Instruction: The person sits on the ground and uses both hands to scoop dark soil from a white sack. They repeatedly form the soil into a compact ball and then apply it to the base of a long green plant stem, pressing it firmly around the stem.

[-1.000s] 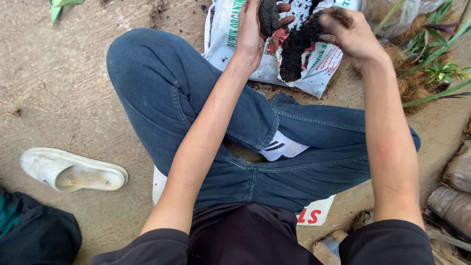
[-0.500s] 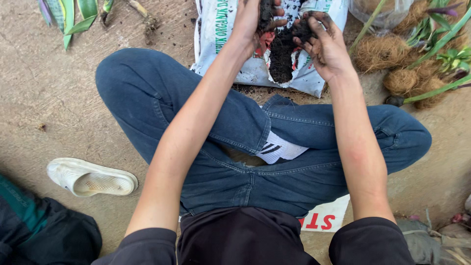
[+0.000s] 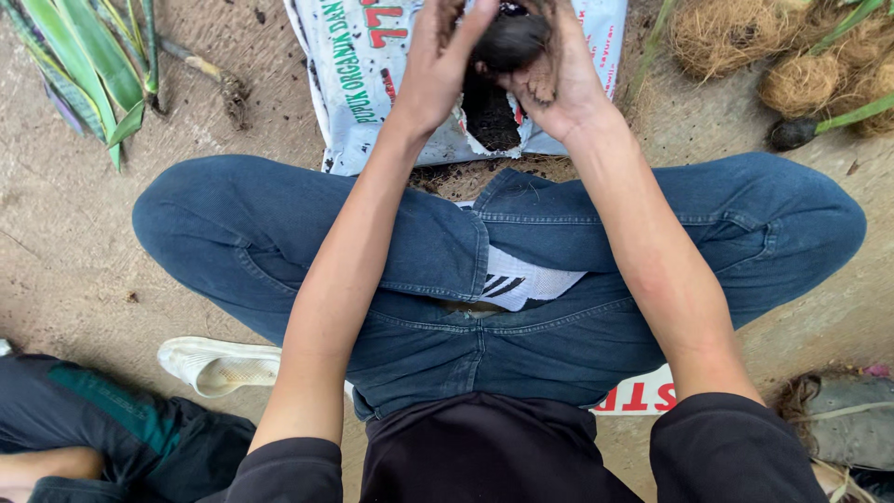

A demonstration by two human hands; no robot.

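Note:
I sit cross-legged in blue jeans (image 3: 279,233) on a dirt floor. My left hand (image 3: 438,61) and my right hand (image 3: 559,79) are raised together at the top of the view, both cupped around a dark ball of soil (image 3: 507,39). Both hands are smeared with soil. Below them lies a white plastic sack (image 3: 372,84) with a torn hole showing dark soil (image 3: 489,116) inside. The sack rests on the ground just beyond my knees.
Green strap-like leaves (image 3: 84,65) lie at the upper left. Brown fibre-wrapped root balls (image 3: 801,74) sit at the upper right. A white shoe (image 3: 219,365) lies by my left hip. Another person's dark trousers (image 3: 112,419) show at the lower left.
My view has shifted so the sack sits higher in frame. Both hands have come closer together, closing around the soil and pressing it into a ball.

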